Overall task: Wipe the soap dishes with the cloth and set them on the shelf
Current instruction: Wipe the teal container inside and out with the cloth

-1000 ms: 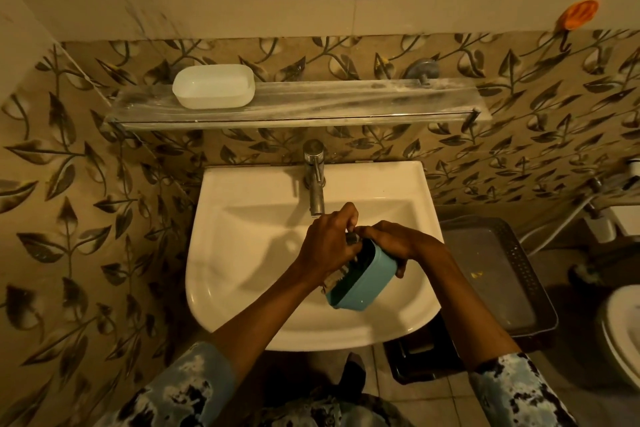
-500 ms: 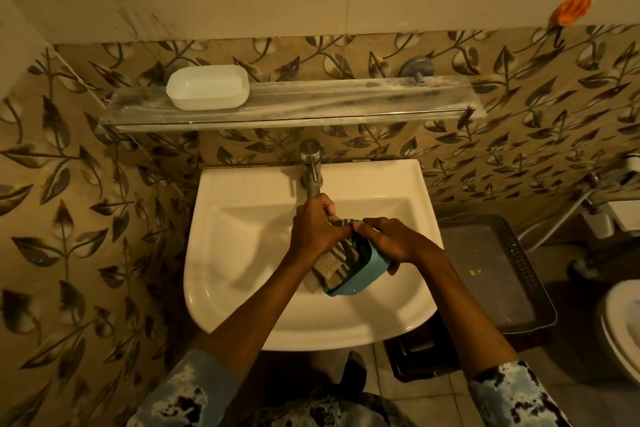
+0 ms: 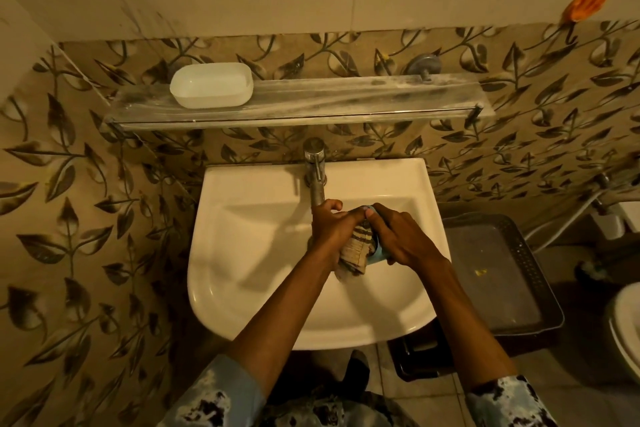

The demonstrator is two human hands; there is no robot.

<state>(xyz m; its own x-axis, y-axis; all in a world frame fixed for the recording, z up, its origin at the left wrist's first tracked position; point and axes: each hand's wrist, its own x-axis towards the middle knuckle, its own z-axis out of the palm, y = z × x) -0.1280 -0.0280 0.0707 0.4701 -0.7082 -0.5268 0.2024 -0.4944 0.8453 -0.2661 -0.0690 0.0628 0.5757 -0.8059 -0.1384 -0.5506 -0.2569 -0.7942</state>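
I see both hands working over the sink (image 3: pixel 256 263), just below the tap (image 3: pixel 314 163), which I take to be deliberate: any drips or grime fall into the basin and not on the floor. My right hand (image 3: pixel 403 241) is curled over the blue dish (image 3: pixel 380 253), holding it on edge so its hollow faces the other hand; only slivers of blue show past the fingers. My left hand (image 3: pixel 329 230) is closed round the bunched striped cloth (image 3: pixel 356 251) and presses it into that hollow, so I judge this to be the wiping of the inside. The two thumbs meet at the dish's upper rim, which braces it against the push. The white dish (image 3: pixel 212 85) sits upside down at the left end of the shelf (image 3: pixel 346 97), and I'd guess it is finished. The room to its right is where the blue one should go.
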